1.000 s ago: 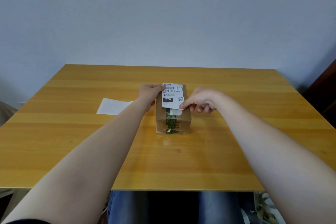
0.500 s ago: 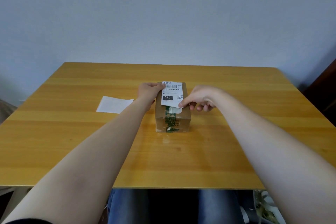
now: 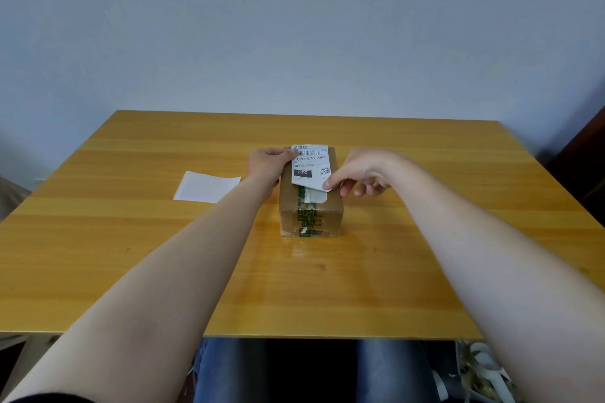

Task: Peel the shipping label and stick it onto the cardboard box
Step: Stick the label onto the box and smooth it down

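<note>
Looking down past your knees (image 3: 229, 370) in blue denim, you have the yellow-brown wooden table (image 3: 131, 255) in front of you, with both bare forearms stretched out across it.

Between your two hands stands the brown rectangular cardboard box (image 3: 311, 216). It rests flat on the table, its short end faces you, and a strip of green-printed tape runs down its middle.

Your right hand (image 3: 363, 170) is at the box's right side. Its thumb and forefinger pinch the near right corner of the white printed shipping label (image 3: 309, 165), and its other fingers are loosely curled under and hold nothing.

Your left hand (image 3: 266, 163) is at the box's left side, and its thumb and fingers grip the label's far left corner.

The label is stretched between your two hands over the far part of the box's top, printed side up, with a barcode and a black "070" block showing. You cannot tell whether it is pressed down flat.

To the outside of your left hand, near your forearm, a plain white rectangular sheet of paper (image 3: 206, 186) lies flat on the table.

Beyond both hands, past the table's far edge, rises a pale grey-blue wall (image 3: 294, 26).
</note>
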